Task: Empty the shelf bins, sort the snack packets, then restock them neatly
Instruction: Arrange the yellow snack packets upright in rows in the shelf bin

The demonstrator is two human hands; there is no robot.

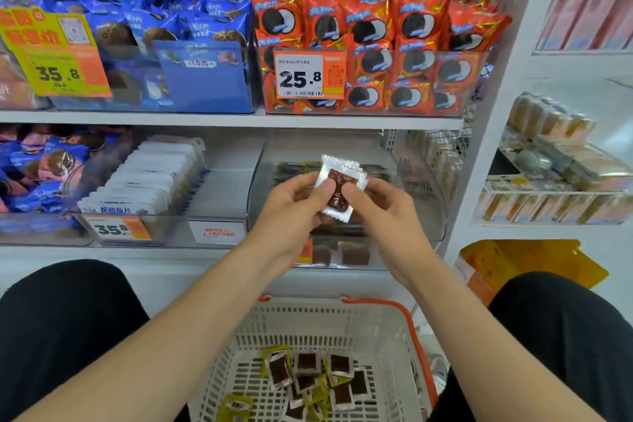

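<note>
A small clear packet (342, 171) with a dark brown snack inside is pinched between both my hands, in front of a clear shelf bin (424, 216) on the lower shelf. My left hand (291, 205) grips its left edge with the thumb on top. My right hand (380, 212) grips its right side. Behind the packet, dark packets (294, 169) lie in a row at the bin's back. Below, a white plastic basket (325, 322) with orange handles holds several similar dark packets (308, 377), some with yellow edges.
Left of the bin stands a bin of white packets (154, 175), then blue biscuit packs (41, 164). The upper shelf carries blue packs (164, 27) and red packs (383, 44) with price tags. A white shelf unit (555, 164) stands at right. My dark-clothed knees flank the basket.
</note>
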